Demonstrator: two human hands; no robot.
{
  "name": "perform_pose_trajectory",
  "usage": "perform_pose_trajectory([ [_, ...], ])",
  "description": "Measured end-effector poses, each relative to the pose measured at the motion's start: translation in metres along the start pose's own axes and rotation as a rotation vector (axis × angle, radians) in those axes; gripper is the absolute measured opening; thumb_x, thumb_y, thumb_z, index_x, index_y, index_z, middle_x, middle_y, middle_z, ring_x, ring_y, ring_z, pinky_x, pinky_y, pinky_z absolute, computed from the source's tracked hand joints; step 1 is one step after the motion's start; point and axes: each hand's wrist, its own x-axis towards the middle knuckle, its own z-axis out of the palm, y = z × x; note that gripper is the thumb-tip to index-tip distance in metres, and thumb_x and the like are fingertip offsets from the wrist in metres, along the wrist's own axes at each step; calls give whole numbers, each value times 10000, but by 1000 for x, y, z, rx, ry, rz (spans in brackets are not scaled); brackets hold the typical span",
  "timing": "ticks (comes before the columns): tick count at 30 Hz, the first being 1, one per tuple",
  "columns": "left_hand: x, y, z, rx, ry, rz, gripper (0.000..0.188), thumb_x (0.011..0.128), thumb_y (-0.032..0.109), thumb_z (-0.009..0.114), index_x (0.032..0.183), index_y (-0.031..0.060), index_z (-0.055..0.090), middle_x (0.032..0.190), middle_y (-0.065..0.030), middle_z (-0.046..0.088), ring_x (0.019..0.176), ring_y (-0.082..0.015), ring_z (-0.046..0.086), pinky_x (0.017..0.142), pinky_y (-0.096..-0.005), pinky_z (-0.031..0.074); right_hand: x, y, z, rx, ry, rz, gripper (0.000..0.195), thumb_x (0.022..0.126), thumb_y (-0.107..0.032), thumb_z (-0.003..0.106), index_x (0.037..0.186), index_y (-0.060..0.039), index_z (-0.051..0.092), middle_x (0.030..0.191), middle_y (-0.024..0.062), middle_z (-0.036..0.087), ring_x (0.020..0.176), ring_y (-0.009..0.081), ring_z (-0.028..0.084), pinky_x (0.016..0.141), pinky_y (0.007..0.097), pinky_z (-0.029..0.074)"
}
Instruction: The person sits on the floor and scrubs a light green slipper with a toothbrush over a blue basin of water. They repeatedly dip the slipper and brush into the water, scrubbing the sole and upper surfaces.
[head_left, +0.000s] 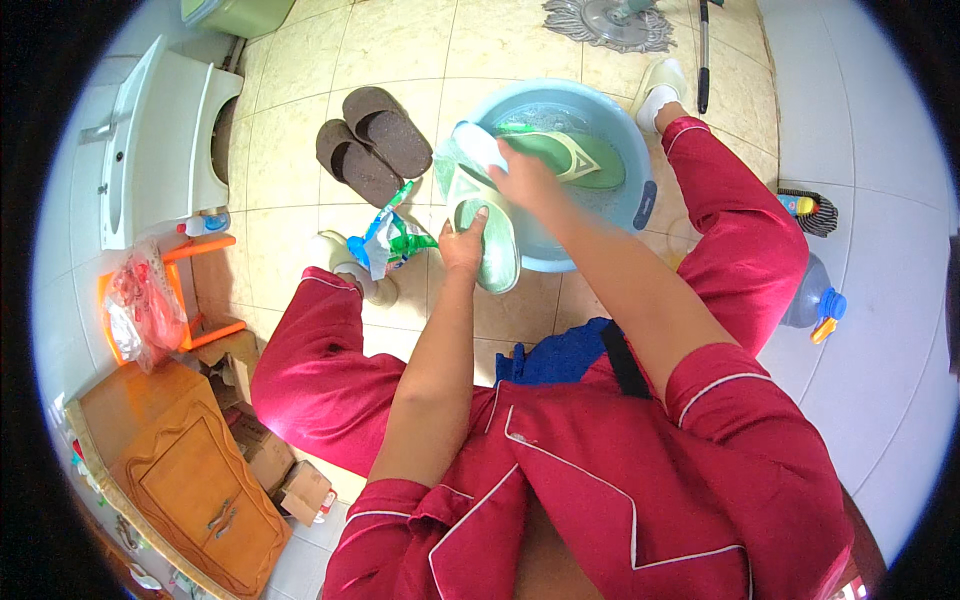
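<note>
My left hand (463, 244) grips a wet green sandal (495, 259) by its pale strap, at the near left rim of a light blue plastic basin (551, 259). In my right hand (525, 176) is a white scrubbing brush or similar tool (478, 146), held over the toe end of that sandal; its underside is hidden. A second green sandal (604, 161) with a pale strap lies in the soapy water of the basin. Beside it, near the far left wall, a bright green thing shows, too small to name.
Brown slippers (371, 172) and a crumpled plastic packet (390, 240) lie on the tiles left of the basin. A mop head (607, 22) is beyond it. An orange stool (180, 281) with plastic bags stands at left, a large water bottle (810, 296) at right.
</note>
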Motion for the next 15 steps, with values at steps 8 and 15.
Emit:
perform_pose_trajectory([
  [8, 12, -32, 13, -149, 22, -15, 484, 728, 324, 749, 1040, -23, 621, 958, -125, 656, 839, -208, 613, 769, -333, 469, -41, 66, 29, 7, 73, -171, 605, 853, -397, 501, 1362, -95, 373, 1131, 251, 567, 1033, 415, 547, 893, 456, 427],
  [15, -4, 5, 4, -119, -18, 7, 513, 718, 347, 753, 1049, -20, 619, 975, -134, 651, 868, -221, 610, 794, -337, 465, -4, 30, 19, 40, 150, -162, 597, 843, -395, 515, 1352, -108, 393, 1092, 247, 586, 983, 411, 570, 870, 471, 439],
])
